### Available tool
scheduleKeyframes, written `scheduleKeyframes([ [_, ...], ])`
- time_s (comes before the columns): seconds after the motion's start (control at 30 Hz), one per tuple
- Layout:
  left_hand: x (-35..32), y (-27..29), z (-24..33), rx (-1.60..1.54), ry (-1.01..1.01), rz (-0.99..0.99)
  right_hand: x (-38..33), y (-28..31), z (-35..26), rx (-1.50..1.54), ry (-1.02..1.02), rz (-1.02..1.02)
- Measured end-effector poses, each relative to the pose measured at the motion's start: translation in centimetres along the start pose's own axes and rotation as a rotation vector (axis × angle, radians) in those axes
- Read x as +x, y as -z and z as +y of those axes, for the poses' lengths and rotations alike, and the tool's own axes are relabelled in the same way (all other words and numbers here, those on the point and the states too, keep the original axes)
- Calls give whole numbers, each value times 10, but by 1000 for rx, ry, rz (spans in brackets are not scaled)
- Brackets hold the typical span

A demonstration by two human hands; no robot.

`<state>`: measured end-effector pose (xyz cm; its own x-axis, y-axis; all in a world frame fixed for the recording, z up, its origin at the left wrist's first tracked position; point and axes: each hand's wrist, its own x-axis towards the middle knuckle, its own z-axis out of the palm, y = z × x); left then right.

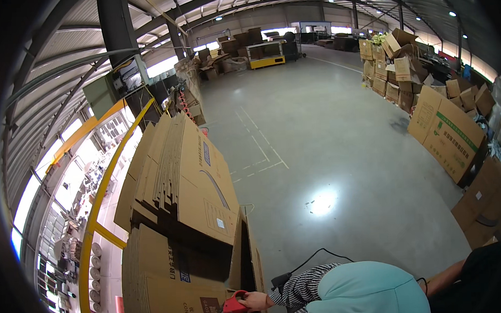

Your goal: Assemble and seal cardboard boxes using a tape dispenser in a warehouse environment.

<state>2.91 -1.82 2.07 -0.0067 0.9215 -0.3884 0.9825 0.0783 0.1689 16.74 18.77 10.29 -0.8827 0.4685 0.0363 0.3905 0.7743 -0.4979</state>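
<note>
The left hand [256, 301], as it seems from where the arm enters, has its fingers wrapped around the handle of a red tool [233, 305]. The red tool sits at nine o'clock of the knuckles, over the printed face of the lower cartons [161, 292]; whether it touches them cannot be told. The right hand cannot be made out.

A black device [280, 280] is at one o'clock, by the wrist, its cable [316, 252] arching toward two. The striped sleeve [309, 282] runs to turquoise fabric [368, 285] at three o'clock. Beyond, also at three, lies a bare forearm [448, 276] in a dark sleeve; whose it is remains unclear.

At eleven o'clock, an upper stack of flattened cartons [204, 186] leans at a tilt. A yellow railing [96, 219] bends past at ten. Grey floor [327, 131] spreads toward one o'clock, and a large printed carton [445, 134] leans at two. A yellow-based cart [267, 62] stands far off at twelve.
</note>
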Motion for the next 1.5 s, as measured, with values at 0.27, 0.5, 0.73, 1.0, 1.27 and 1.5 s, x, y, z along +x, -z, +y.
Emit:
scheduleKeyframes([
  [0.27,-17,51,27,21,28,2,-2,5,-1,91,8,-14],
  [0.5,-23,56,35,-1,11,34,-2,-4,9,8,-1,5],
  [0.73,-19,10,22,-135,159,326,-1,-19,16,13,1,6],
  [1.0,7,-12,3,-125,282,80,-29,72,-7,165,59,303],
  [1.27,2,17,-4,-288,105,358,-32,257,0,-352,432,333],
  [1.5,10,-34,-30,-399,121,344,-28,230,2,-227,345,426],
])
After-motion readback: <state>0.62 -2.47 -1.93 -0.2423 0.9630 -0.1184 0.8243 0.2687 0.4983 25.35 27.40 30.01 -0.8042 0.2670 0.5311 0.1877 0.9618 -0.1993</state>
